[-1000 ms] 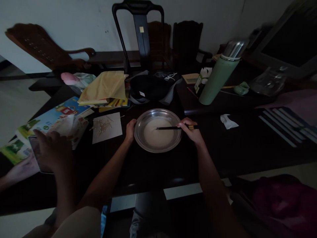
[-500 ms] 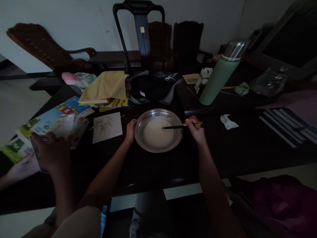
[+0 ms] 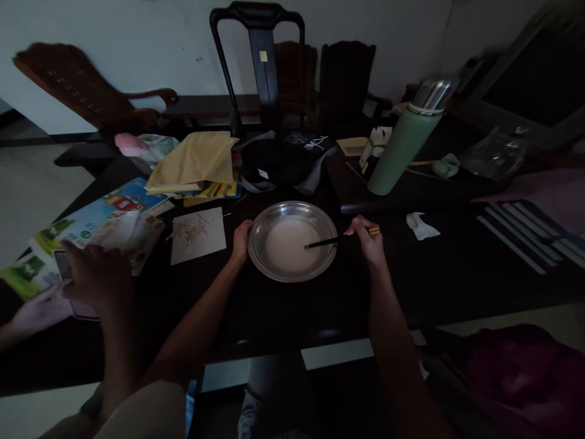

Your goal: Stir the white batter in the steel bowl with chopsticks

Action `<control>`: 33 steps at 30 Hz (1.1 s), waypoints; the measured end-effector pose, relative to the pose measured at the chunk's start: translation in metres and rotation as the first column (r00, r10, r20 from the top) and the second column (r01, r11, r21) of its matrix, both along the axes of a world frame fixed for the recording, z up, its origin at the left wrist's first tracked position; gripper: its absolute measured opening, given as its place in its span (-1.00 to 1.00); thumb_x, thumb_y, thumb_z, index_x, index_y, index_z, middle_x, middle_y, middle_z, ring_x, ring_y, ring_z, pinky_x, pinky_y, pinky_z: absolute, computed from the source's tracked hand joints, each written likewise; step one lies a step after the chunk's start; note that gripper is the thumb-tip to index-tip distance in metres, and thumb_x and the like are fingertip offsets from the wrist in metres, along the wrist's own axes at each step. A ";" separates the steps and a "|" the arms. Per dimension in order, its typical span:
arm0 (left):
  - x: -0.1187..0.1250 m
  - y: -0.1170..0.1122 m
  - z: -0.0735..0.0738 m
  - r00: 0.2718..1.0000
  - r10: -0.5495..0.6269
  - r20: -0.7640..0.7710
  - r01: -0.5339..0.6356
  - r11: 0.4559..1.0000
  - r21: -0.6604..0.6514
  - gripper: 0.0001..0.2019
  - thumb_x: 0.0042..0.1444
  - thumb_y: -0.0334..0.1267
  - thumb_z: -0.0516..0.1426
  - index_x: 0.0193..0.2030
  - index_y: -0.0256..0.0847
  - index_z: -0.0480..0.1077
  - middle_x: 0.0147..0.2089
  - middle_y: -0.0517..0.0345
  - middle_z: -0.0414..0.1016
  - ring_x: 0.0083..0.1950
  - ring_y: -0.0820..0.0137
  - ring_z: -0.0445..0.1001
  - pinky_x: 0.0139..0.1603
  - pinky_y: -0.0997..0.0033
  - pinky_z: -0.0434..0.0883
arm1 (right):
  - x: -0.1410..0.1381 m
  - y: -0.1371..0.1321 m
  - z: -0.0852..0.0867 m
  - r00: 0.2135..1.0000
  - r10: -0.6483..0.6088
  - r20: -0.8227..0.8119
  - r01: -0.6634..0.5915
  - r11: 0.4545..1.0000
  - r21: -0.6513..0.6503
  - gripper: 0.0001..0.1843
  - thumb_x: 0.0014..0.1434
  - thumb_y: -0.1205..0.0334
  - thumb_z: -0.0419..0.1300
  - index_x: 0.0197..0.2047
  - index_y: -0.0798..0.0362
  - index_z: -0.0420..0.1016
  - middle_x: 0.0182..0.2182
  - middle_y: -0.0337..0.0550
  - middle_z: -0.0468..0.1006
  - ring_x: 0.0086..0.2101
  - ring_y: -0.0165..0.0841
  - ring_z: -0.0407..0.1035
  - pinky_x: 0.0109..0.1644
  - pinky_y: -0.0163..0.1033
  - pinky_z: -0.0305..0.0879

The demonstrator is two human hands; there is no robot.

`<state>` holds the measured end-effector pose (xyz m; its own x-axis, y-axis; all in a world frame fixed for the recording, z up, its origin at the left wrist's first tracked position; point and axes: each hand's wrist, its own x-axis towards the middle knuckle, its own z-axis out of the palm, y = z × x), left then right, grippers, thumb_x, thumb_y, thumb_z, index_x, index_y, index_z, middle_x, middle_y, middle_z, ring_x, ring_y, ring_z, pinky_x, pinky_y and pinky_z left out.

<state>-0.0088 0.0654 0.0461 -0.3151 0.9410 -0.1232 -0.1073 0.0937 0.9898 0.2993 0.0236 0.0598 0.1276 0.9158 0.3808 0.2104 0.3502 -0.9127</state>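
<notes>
Stirring in the metal bowl seems in hand

The metal bowl (image 3: 258,244) rests on the dark worktop (image 3: 283,311), with a pale liquid mixture (image 3: 287,244) spread across its bottom. The left hand (image 3: 241,242) is closed about the bowl's left rim, apparently steadying it. The right hand (image 3: 369,241), just beyond the bowl's right rim, grips dark chopsticks (image 3: 322,243) near their gold-coloured ends; they slant over that rim, tips at the mixture right of the bowl's centre. How deep the tips sit cannot be told.

This reads as mid-stir, with the mixture looking smooth on top. The next move would call for a loose right wrist, tips kept low to reach the whole bottom, and a firm left hold so the bowl does not slide. A white sheet (image 3: 212,247) with thin sticks (image 3: 189,231) lies left of the bowl.
</notes>
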 end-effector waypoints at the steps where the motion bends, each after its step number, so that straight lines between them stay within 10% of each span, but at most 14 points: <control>1: 0.000 0.000 0.000 1.000 -0.001 -0.001 0.001 1.000 0.002 -0.72 0.05 -0.29 0.09 -0.65 -0.17 0.19 -0.63 0.31 0.11 -0.53 0.48 0.07 -0.53 0.50 0.15 | -0.001 -0.001 0.001 0.999 0.047 -0.004 -0.047 0.999 -0.020 -0.47 0.27 -0.20 0.14 -0.58 -0.03 0.46 -0.56 -0.25 0.45 -0.42 -0.33 0.38 -0.20 -0.15 0.31; 6: 0.000 0.001 0.000 1.000 0.006 -0.005 -0.006 1.000 -0.011 -0.72 0.05 -0.27 0.11 -0.64 -0.17 0.20 -0.62 0.31 0.13 -0.53 0.48 0.09 -0.51 0.49 0.15 | -0.017 0.000 0.003 0.960 0.236 0.151 -0.239 0.971 0.000 -0.57 0.21 -0.19 0.22 -0.48 -0.05 0.55 -0.46 -0.20 0.55 -0.34 -0.29 0.43 -0.17 -0.14 0.33; 12: 0.000 0.000 0.003 0.999 0.016 -0.035 -0.016 1.000 -0.003 -0.70 0.08 -0.31 0.11 -0.66 -0.17 0.21 -0.61 0.30 0.15 -0.53 0.47 0.12 -0.47 0.46 0.18 | -0.001 0.000 0.001 0.999 -0.029 0.036 0.029 1.000 0.008 -0.48 0.28 -0.19 0.13 -0.57 -0.04 0.46 -0.55 -0.23 0.45 -0.40 -0.31 0.39 -0.18 -0.14 0.33; 19: -0.001 0.002 0.000 0.999 0.005 -0.032 -0.005 1.000 -0.010 -0.69 0.09 -0.30 0.11 -0.66 -0.18 0.21 -0.62 0.30 0.14 -0.52 0.47 0.10 -0.48 0.48 0.16 | -0.016 -0.001 0.003 0.957 0.246 0.151 -0.247 0.969 -0.017 -0.55 0.21 -0.20 0.21 -0.49 -0.04 0.54 -0.46 -0.20 0.54 -0.36 -0.31 0.43 -0.19 -0.15 0.33; 26: 0.001 -0.001 0.002 1.000 0.010 -0.006 -0.010 1.000 -0.014 -0.69 0.07 -0.32 0.11 -0.66 -0.18 0.18 -0.62 0.32 0.11 -0.55 0.50 0.07 -0.51 0.49 0.14 | 0.003 0.000 0.002 0.999 -0.032 -0.006 0.032 0.999 -0.018 -0.46 0.27 -0.21 0.13 -0.59 -0.02 0.43 -0.58 -0.24 0.46 -0.44 -0.33 0.39 -0.19 -0.16 0.32; 33: 0.000 0.001 -0.001 1.000 0.024 0.012 -0.024 1.000 -0.011 -0.71 0.06 -0.29 0.12 -0.65 -0.18 0.21 -0.62 0.31 0.14 -0.55 0.50 0.09 -0.53 0.52 0.15 | -0.014 0.001 0.004 0.965 0.201 0.169 -0.205 0.979 0.004 -0.57 0.21 -0.20 0.22 -0.48 -0.05 0.53 -0.46 -0.20 0.57 -0.33 -0.28 0.45 -0.17 -0.14 0.33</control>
<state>-0.0084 0.0665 0.0454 -0.3363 0.9316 -0.1377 -0.1216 0.1020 0.9873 0.2854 0.0241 0.0640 -0.1275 0.9074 0.4005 0.2817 0.4203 -0.8626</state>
